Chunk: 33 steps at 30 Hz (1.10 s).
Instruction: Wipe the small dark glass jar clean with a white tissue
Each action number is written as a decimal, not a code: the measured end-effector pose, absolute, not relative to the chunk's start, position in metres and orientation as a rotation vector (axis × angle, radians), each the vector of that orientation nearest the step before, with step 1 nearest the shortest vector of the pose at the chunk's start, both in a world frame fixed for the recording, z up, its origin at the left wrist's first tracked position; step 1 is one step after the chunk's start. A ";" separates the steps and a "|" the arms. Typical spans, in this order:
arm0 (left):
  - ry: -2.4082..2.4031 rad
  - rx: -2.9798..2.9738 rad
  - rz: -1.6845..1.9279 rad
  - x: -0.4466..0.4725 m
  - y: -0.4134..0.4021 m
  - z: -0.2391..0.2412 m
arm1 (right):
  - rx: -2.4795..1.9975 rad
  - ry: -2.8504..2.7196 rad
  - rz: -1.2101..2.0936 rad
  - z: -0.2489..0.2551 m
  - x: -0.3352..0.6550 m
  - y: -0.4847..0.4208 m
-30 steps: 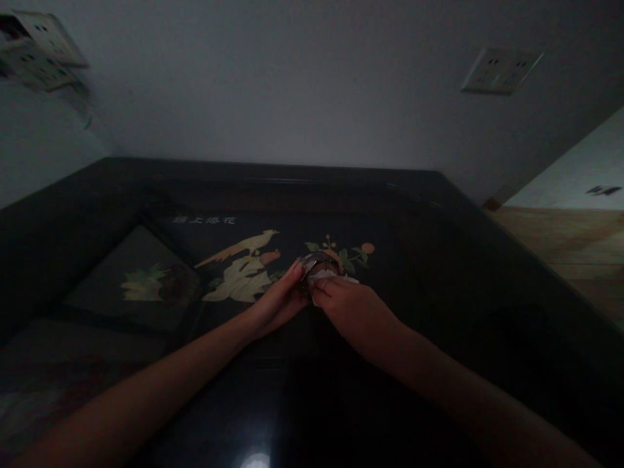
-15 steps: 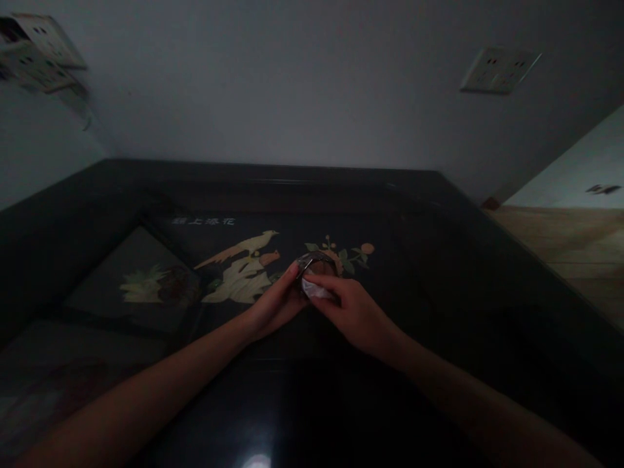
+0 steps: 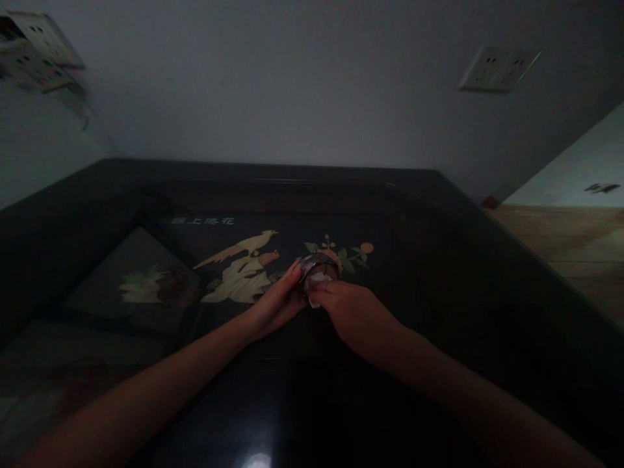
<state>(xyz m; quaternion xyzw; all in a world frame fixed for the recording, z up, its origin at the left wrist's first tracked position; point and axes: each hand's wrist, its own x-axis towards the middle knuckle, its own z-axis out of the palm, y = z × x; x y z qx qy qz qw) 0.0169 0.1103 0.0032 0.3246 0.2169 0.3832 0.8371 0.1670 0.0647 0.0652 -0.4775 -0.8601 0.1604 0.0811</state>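
My left hand (image 3: 279, 304) is wrapped round the left side of a small round glass vessel (image 3: 311, 262) with a shiny rim, perhaps a cup or bowl; the dim light hides its exact kind. Its opening faces up towards me. A crumpled white tissue (image 3: 318, 279) is pinched in my right hand (image 3: 355, 318), pressed at the mouth of the vessel. The fingertips of that hand are partly out of sight behind the tissue and rim. Both hands are over the dark tabletop (image 3: 390, 286), in front of its bird and flower picture.
Set in the tabletop is a coloured bird (image 3: 244, 247) with blossoms (image 3: 366, 248) to its right. A grey wall rises behind, carrying a socket plate (image 3: 500, 68) at right and more sockets (image 3: 41, 49) at far left. Wooden floor (image 3: 580, 240) shows beyond the right edge.
My right hand has turned over at the wrist, its knuckles now more upward, and the tissue has shifted within the vessel's mouth. My left hand keeps its hold, the vessel slightly tilted.
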 end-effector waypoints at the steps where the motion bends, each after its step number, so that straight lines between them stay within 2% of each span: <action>1: 0.459 0.697 0.823 0.017 0.110 0.003 | -1.451 -2.651 0.418 0.068 0.168 0.064; 4: 0.450 0.729 0.832 0.017 0.109 0.003 | -1.461 -2.783 0.290 0.073 0.168 0.063; 7: 0.445 0.747 0.825 0.017 0.109 0.001 | -1.495 -2.744 0.330 0.075 0.167 0.062; 15: 0.473 0.673 0.820 0.016 0.110 0.001 | -1.334 -2.010 0.907 0.061 0.165 0.066; 20: 0.502 0.624 0.882 0.016 0.110 0.004 | -1.230 -1.664 1.129 0.049 0.162 0.069; 25: 0.485 0.618 0.868 0.016 0.110 0.002 | -1.264 -1.815 0.932 0.048 0.160 0.065; 33: 0.491 0.652 0.848 0.017 0.110 -0.001 | -1.313 -2.458 0.590 0.064 0.169 0.066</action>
